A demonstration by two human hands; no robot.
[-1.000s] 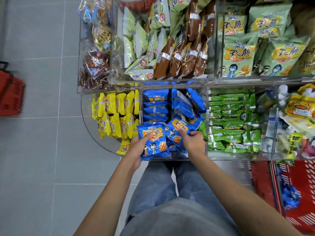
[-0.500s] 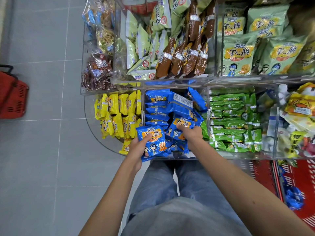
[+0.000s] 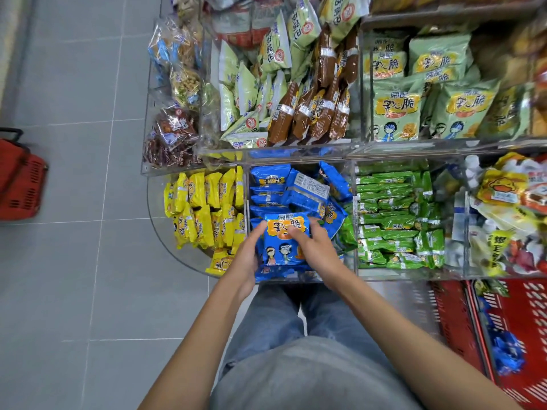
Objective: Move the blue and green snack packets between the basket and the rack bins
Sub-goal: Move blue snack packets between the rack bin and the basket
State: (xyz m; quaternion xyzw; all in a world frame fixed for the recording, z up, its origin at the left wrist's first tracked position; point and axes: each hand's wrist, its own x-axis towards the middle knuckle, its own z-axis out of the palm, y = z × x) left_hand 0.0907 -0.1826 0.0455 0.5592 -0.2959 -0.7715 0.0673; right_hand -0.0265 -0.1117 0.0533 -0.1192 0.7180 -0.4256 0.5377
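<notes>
Both hands grip one blue packet: the left hand curls round its left edge with the thumb laid on the printed face, and the right hand clamps its right side, fingers bent over the upper corner. The packet lies face up toward the camera, its long axis running from the person out toward the back of the rack, with the lettered end farthest away and the two cartoon figures at the near end. It sits low at the front of the middle clear bin, on top of other blue packs (several of them tipped on edge). Green packets fill the bin just to the right, yellow packets the one to the left. A red basket stands on the floor at the person's right.
</notes>
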